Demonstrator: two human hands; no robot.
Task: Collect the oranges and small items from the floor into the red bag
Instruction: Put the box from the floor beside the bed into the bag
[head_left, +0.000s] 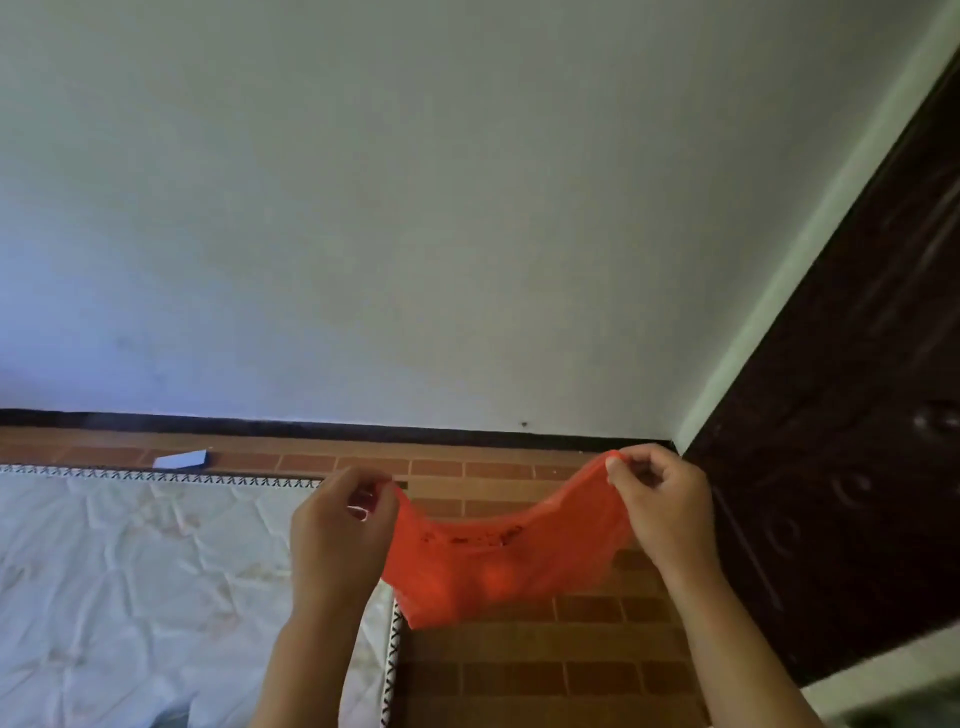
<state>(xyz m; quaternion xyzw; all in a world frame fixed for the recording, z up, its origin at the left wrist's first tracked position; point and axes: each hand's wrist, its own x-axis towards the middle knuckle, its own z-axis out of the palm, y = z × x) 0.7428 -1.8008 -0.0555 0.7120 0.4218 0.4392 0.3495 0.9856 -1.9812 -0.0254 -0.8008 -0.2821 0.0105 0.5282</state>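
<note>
While you hold the bag (498, 561) up at lower centre of the frame, left hand (343, 535) pinches one top corner and right hand (657, 506) pinches the other, so it hangs in a sagging span. Rounded bulges suggest some contents. Separate the two layers at the rim to open the mouth. No oranges visible on the floor (545, 670); lower the bag before loading.

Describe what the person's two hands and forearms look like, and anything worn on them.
Both the left hand and the right hand are bare: no gloves, rings, watch or bracelets show. Both forearms are bare too, with no sleeve visible down to the picture's bottom edge. No markings can be seen.
</note>
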